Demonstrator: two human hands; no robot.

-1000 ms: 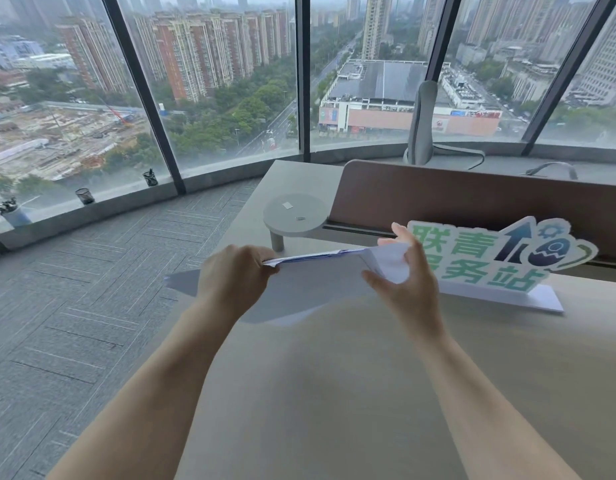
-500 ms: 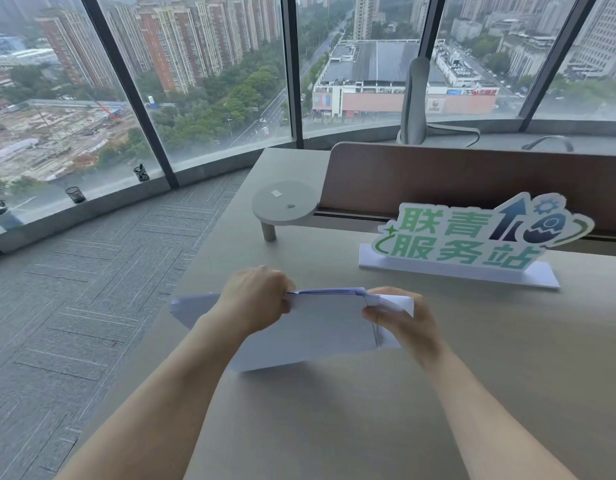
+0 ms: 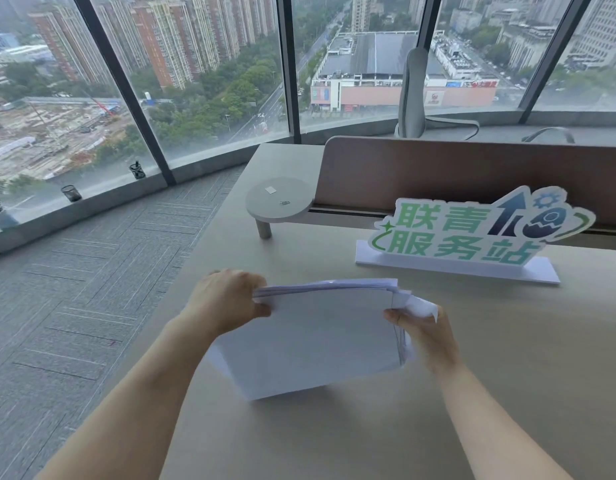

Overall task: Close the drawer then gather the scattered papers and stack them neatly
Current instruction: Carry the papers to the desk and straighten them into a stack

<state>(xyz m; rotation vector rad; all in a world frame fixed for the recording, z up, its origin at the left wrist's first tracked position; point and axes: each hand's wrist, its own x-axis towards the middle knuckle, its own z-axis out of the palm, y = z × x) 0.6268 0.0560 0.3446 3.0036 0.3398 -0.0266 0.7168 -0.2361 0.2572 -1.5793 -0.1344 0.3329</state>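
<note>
A bundle of white papers (image 3: 320, 337) stands on its lower edge on the beige desk (image 3: 507, 375), tilted toward me. My left hand (image 3: 227, 303) grips the bundle's upper left corner. My right hand (image 3: 424, 334) holds the right side, where a few sheet corners stick out unevenly. The top edges of the sheets are nearly aligned. No drawer is in view.
A green and white cut-out sign (image 3: 472, 233) on a white base stands behind the papers. A small round grey stand (image 3: 280, 200) sits at the desk's far left beside a brown divider panel (image 3: 472, 171). The desk's left edge drops to grey carpet (image 3: 74, 289); windows lie beyond.
Both hands lowered the paper bundle from mid-air in front of the sign down toward me until its lower edge reached the desk; the sheets look more gathered.
</note>
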